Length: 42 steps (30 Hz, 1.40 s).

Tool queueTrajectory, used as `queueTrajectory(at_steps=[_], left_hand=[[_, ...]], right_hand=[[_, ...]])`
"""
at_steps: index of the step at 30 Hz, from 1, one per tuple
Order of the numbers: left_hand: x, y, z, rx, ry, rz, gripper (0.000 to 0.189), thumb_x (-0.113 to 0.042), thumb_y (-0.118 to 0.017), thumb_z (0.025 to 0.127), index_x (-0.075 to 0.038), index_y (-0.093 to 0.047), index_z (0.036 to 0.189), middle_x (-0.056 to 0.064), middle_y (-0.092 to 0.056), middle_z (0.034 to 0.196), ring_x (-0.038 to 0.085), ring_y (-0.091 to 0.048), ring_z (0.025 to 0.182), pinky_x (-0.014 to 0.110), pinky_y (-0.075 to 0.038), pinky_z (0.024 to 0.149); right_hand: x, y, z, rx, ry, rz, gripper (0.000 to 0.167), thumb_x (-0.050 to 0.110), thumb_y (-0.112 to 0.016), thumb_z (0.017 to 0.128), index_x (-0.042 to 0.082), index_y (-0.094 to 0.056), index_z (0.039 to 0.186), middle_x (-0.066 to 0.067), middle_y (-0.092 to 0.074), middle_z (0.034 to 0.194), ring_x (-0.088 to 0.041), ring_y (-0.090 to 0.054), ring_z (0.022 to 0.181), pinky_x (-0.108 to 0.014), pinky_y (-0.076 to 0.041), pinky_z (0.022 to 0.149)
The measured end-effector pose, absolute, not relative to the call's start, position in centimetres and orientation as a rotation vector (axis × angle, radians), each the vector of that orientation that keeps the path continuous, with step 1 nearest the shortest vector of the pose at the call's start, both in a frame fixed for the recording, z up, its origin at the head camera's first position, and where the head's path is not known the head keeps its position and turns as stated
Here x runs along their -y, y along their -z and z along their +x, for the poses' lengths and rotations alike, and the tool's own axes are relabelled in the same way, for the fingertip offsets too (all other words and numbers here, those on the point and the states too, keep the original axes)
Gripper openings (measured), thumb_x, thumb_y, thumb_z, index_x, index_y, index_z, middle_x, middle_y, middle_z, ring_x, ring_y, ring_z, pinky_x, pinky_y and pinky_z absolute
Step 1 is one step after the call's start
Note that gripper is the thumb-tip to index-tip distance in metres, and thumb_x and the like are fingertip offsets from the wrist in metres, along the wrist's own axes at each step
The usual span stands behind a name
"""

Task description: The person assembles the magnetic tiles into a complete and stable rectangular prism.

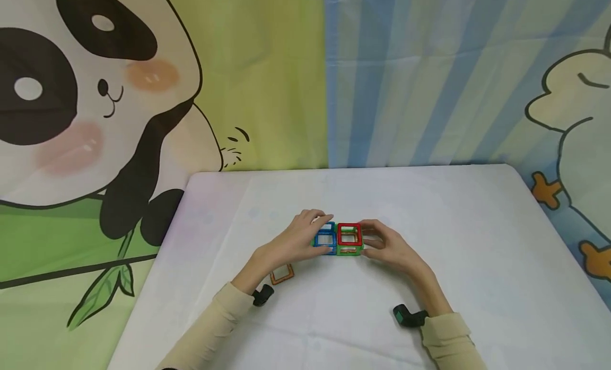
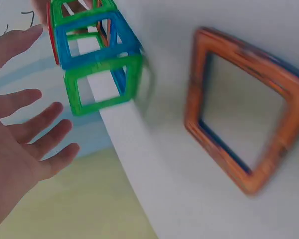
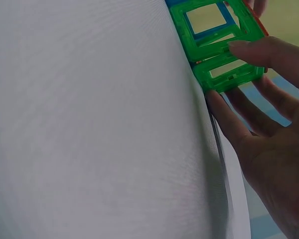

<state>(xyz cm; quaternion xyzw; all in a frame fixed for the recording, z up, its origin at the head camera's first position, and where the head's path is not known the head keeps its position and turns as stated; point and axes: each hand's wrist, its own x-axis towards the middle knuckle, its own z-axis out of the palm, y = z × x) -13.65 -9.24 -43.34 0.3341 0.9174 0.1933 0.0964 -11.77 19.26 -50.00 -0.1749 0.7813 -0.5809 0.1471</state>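
A block of see-through magnetic tiles, with a red tile, blue tiles and green tiles, stands on the table between both hands. My right hand grips its right end. In the right wrist view the thumb presses on a green tile and a finger meets the lower corner. My left hand is at the block's left end, overlapping it in the head view. The left wrist view shows those fingers spread and apart from the tiles. An orange square tile lies below the left hand.
The white-covered table runs back to a wall cloth printed with a panda. Black wrist cameras sit on the left wrist and the right wrist.
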Motion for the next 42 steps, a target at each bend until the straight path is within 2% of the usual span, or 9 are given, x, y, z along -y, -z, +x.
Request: queueTrajectory(at_steps=[10,14,17,20,25,34,38,42], left_hand=[[14.2,43.4,-10.7,-2.779,-0.351,0.81,0.084,-0.052,-0.077,0.089,-0.003,-0.048,0.151,0.015,-0.051,0.147,0.032,-0.045,0.135,0.052,-0.036,0.116],[15.3,43.9,-9.7,-2.777,-0.291,0.766,0.086,-0.052,-0.08,0.085,0.001,-0.052,0.146,0.018,-0.053,0.141,0.033,-0.048,0.129,0.051,-0.04,0.112],[15.8,44.3,-9.0,-2.773,-0.273,0.739,0.083,-0.048,-0.083,0.084,0.004,-0.055,0.141,0.019,-0.055,0.134,0.032,-0.05,0.122,0.047,-0.047,0.105],[15.9,44.6,-8.3,-2.755,-0.261,0.717,0.073,-0.036,-0.084,0.083,0.005,-0.056,0.136,0.016,-0.055,0.124,0.028,-0.05,0.111,0.041,-0.05,0.093],[15.6,45.2,-7.7,-2.735,-0.207,0.705,0.058,-0.02,-0.08,0.078,0.004,-0.058,0.127,0.01,-0.05,0.11,0.022,-0.044,0.097,0.035,-0.045,0.079],[14.7,45.7,-7.7,-2.776,-0.17,0.739,0.031,-0.009,-0.078,0.075,-0.001,-0.059,0.098,0.007,-0.045,0.093,0.023,-0.041,0.089,0.033,-0.042,0.075],[14.6,45.8,-7.9,-2.777,-0.19,0.741,0.032,-0.01,-0.078,0.074,-0.001,-0.059,0.099,0.007,-0.045,0.094,0.022,-0.041,0.089,0.034,-0.042,0.077],[14.6,45.6,-8.2,-2.767,-0.234,0.762,0.041,-0.011,-0.077,0.075,0.003,-0.06,0.11,0.008,-0.047,0.098,0.022,-0.041,0.092,0.034,-0.043,0.08]], right_hand=[[-19.4,49.9,-11.6,-2.258,1.657,-0.491,0.067,0.003,-0.074,0.089,0.006,-0.043,0.149,-0.025,-0.047,0.15,-0.048,-0.053,0.134,-0.041,-0.052,0.104],[-19.5,49.8,-11.5,-2.259,1.667,-0.489,0.067,0.003,-0.075,0.089,0.005,-0.044,0.149,-0.026,-0.048,0.148,-0.049,-0.053,0.134,-0.039,-0.052,0.104],[-19.5,49.8,-11.6,-2.266,1.657,-0.488,0.067,0.003,-0.075,0.089,0.005,-0.043,0.149,-0.025,-0.048,0.148,-0.048,-0.053,0.134,-0.039,-0.052,0.104],[-19.4,49.8,-11.6,-2.265,1.652,-0.489,0.068,0.002,-0.074,0.089,0.005,-0.044,0.149,-0.025,-0.049,0.147,-0.047,-0.053,0.135,-0.04,-0.051,0.105],[-19.4,50.0,-11.8,-2.266,1.655,-0.504,0.067,0.002,-0.074,0.088,0.004,-0.044,0.148,-0.025,-0.049,0.147,-0.048,-0.052,0.136,-0.044,-0.05,0.106],[-19.4,50.0,-11.8,-2.262,1.662,-0.517,0.066,0.003,-0.075,0.089,0.005,-0.045,0.148,-0.025,-0.05,0.147,-0.047,-0.052,0.135,-0.043,-0.05,0.106],[-19.4,49.8,-11.8,-2.263,1.653,-0.522,0.067,0.003,-0.075,0.089,0.004,-0.044,0.148,-0.025,-0.049,0.147,-0.047,-0.052,0.136,-0.043,-0.05,0.106],[-19.4,49.8,-11.8,-2.27,1.639,-0.519,0.067,0.003,-0.075,0.089,0.004,-0.044,0.148,-0.026,-0.049,0.147,-0.047,-0.051,0.136,-0.044,-0.049,0.106]])
